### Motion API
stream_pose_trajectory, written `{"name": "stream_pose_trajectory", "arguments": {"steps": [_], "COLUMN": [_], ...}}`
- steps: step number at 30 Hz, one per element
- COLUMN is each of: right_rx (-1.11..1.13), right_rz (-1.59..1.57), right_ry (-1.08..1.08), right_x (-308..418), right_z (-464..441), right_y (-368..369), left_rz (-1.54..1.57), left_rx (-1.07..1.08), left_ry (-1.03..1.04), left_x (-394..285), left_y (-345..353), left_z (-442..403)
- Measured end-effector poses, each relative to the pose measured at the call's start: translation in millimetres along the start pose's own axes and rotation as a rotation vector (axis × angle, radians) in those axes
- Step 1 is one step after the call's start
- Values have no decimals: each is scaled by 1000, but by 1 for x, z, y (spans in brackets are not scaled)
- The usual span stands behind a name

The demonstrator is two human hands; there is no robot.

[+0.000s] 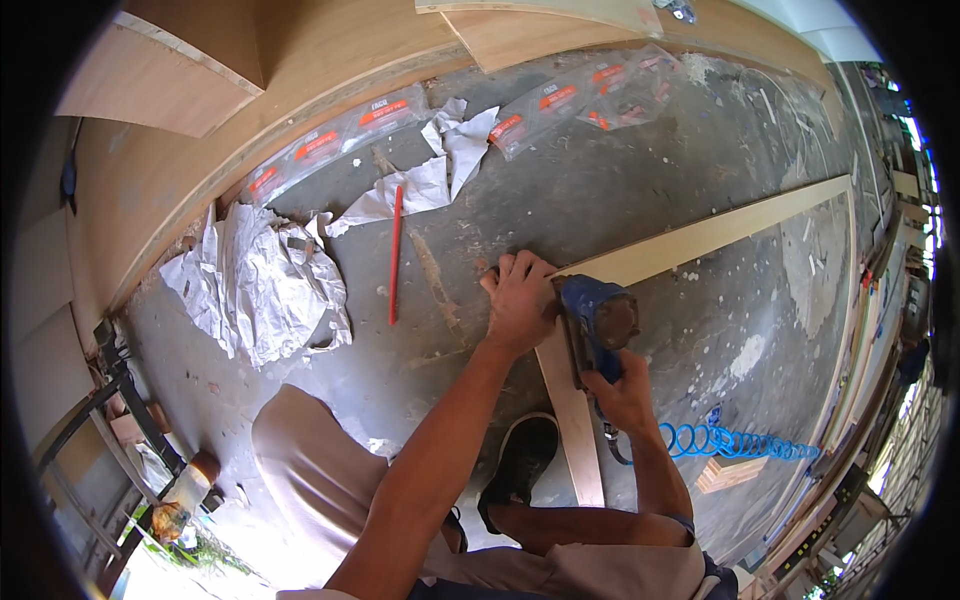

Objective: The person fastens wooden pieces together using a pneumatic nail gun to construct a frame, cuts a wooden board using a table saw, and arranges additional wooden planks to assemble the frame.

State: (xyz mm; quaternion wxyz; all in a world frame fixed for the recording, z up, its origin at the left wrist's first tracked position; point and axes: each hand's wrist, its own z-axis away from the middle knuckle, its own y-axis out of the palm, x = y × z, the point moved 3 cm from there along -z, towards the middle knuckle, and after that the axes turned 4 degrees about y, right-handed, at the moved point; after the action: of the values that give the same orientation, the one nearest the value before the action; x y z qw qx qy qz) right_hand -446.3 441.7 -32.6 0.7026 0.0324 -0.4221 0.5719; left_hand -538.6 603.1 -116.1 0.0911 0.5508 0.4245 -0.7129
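Right grip [622,392] closed round the handle of a blue power tool [597,318], left grip [522,303] on the wood beside it.

The tool's head sits over the corner where two pale wooden strips [710,232] meet on the grey floor [690,365]; the left hand's fingers bend there too — whether they clasp the wood or only press it, I cannot tell. A dark shoe [524,455] stands just beside the nearer strip, and a blue coiled hose [745,442] stretches off to the right, near a small stack of wood [731,473]. Left of the hands lies a red pencil [396,255], then crumpled white paper [270,290] — and, farther off, clear plastic wrappers [350,133] with orange labels along a wooden panel [330,60].
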Motion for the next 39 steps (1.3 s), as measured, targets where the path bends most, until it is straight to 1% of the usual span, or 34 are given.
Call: {"name": "stream_pose_trajectory", "arguments": {"steps": [3,7,9,13,15,16,18,22,24,27,31,33,39], "right_rx": [0,-16,14,39,-4,-5,-15,14,20,40,49,31,43], "right_rz": [3,46,-98,-96,7,5,62,59,63,72,68,54,35], "right_ry": [8,-2,97,127,16,17,-87,-72,-18,-19,-18,-71,-23], "right_x": [2,-1,-2,-13,-18,-19,-14,1,2,-2,3,3,-3], "right_z": [1,2,5,16,16,15,13,8,6,6,8,7,7], "right_y": [1,-1,-1,-9,-11,-11,-13,-12,-11,-11,-10,-9,-10], "left_rz": [-25,-31,-29,-30,-59,-60,-69,-74,-37,0,-32,-32,-36], "left_rx": [48,37,28,34,6,8,-18,53,73,54,54,53,42], "left_ry": [-9,-4,10,-3,17,18,35,13,23,40,44,42,32], "left_x": [0,-1,0,0,0,1,1,1,1,4,2,2,-2], "left_y": [0,0,0,1,2,2,3,0,-1,1,0,0,-2], "left_z": [0,1,0,0,1,1,1,0,0,0,0,-1,-1]}}
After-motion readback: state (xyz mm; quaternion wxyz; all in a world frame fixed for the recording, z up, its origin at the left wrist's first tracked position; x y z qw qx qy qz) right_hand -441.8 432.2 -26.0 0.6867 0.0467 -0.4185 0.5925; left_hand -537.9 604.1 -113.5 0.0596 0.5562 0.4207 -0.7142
